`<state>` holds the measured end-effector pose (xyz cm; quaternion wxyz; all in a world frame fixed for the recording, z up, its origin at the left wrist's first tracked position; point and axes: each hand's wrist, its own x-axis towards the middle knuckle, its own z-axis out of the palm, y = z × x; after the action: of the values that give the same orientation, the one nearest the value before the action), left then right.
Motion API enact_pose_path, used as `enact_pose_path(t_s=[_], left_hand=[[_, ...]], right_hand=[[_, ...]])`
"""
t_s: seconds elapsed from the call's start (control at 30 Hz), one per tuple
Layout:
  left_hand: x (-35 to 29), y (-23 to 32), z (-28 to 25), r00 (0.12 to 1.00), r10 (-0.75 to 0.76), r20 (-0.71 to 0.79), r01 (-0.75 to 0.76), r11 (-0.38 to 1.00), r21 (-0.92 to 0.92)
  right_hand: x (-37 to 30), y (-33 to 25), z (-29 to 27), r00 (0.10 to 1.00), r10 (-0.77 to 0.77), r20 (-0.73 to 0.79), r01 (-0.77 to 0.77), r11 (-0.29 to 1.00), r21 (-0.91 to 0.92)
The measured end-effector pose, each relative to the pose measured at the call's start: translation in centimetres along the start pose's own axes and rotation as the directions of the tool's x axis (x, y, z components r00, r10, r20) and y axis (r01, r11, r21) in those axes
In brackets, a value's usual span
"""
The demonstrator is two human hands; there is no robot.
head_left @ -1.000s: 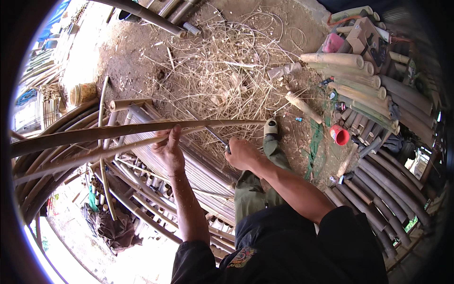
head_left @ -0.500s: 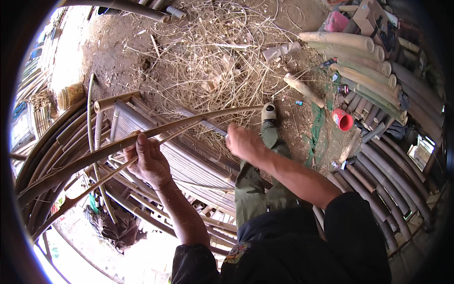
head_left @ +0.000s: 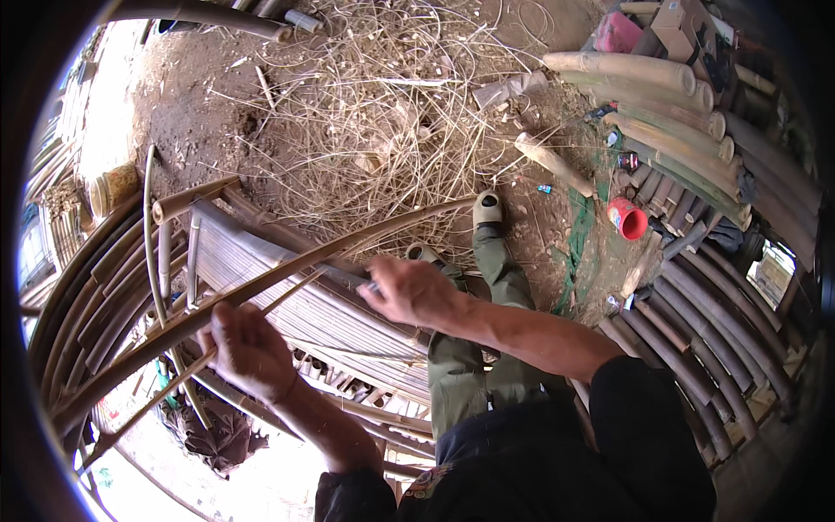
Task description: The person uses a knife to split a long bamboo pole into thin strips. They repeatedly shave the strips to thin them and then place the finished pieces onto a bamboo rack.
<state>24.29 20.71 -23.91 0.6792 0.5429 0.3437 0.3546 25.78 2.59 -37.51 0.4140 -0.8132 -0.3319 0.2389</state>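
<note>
Long brown split-bamboo strip runs diag. from lower L, past L hand, up to toe of pale shoe w/ dark round spot. Thin tan bamboo strip lies on its near side, from lower L thru L hand, ending in view nr the blade. L grip closed on thin strip; thumb overlaps edge of long one, can't tell if pressing it. R hand blurred, to R of L hand & nearer the shoe; its grip closed on grey-bladed hand tool, handle mostly hidden. Blade smeared too, points L, close to long strip approx. mid-length; contact w/ either strip can't tell. Both hands over/nr ribbed bamboo-slat panel. Bent brown bamboo lengths bunched far L. Beyond, tangle of pale thin shavings on brown dirt floor. R side: red plastic cup tipped, mouth toward viewer, nr stacked thick bamboo poles; brown cardboard box behind, top R.
</note>
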Motion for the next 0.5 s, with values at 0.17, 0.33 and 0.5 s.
enact_pose_path(t_s=[0.17, 0.33, 0.5], left_hand=[[0.6, 0.5, 0.1, 0.987, -0.012, 0.163, 0.010, 1.000, 0.011], [3.0, -2.0, -4.5, 0.981, 0.009, 0.193, 0.019, 0.990, -0.143], [1.2, -10.7, -5.4, 0.871, -0.150, 0.467, 0.064, 0.979, 0.194]], right_hand=[[-1.8, 23.0, 11.6, 0.791, 0.540, 0.286, -0.517, 0.841, -0.159], [-1.1, 18.5, 8.8, 0.764, 0.581, 0.279, -0.556, 0.813, -0.171], [-0.6, 17.7, 7.9, 0.623, 0.644, 0.444, -0.581, 0.761, -0.289]])
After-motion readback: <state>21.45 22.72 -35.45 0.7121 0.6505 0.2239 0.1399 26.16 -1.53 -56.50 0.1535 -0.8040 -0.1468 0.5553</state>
